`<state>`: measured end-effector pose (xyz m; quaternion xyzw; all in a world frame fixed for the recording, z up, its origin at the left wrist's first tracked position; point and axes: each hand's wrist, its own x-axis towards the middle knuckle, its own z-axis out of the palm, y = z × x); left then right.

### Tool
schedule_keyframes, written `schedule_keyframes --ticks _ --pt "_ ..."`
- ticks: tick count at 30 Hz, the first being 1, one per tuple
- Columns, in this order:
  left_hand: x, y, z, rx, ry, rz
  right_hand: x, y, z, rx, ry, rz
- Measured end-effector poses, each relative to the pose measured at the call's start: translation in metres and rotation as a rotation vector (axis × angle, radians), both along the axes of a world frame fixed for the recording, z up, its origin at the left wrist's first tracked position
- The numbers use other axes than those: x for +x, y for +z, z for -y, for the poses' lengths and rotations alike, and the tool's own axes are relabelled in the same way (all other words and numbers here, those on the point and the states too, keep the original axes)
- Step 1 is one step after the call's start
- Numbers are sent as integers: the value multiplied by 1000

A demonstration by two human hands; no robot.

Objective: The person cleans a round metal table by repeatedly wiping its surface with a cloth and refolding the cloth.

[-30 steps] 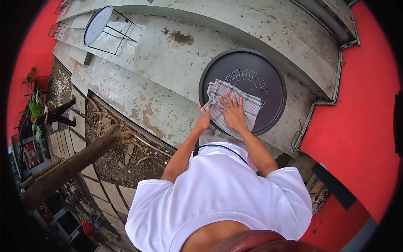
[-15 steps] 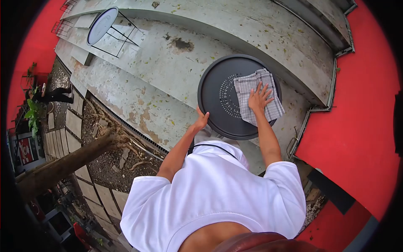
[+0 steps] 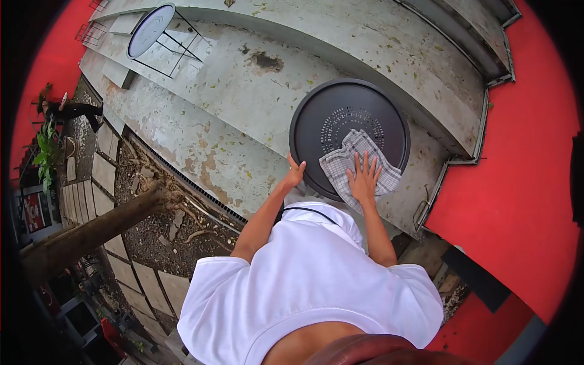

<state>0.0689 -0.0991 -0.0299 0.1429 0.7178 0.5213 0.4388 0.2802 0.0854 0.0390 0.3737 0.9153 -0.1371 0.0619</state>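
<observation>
A round dark tray table [image 3: 310, 134] with a raised rim and rings of small perforations is right in front of me; its legs are hidden. My left hand [image 3: 295, 172] grips the rim at the near left, thumb uppermost. On the near right part of the top lies a checkered grey-and-white cloth [image 3: 350, 152], crumpled, with one corner over the near edge. My right hand [image 3: 365, 180] rests flat on that cloth, fingers spread and pointing away from me.
Wide concrete steps [image 3: 243, 103] with fallen leaves surround the table. A second round table [image 3: 151, 31] on thin legs stands at the far left. Red walls [image 3: 505, 176] rise on the right. A tree trunk [image 3: 97, 228] and a walking person [image 3: 76, 111] are at left.
My right hand has slid the cloth toward me and to the left across the table top, baring the right side. The left hand keeps its hold on the rim. The distant person has moved.
</observation>
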Motion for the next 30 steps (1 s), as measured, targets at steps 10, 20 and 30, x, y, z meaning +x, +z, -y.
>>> schedule_keyframes --ticks 10,20,30 --pt "5 -3 -2 87 -12 -237 -93 -33 -93 160 -565 35" --pt "-1 20 9 -111 -136 -159 -125 -10 13 -4 303 -199" --pt "-6 23 3 -104 -108 -167 -23 -22 -87 90 -321 6"
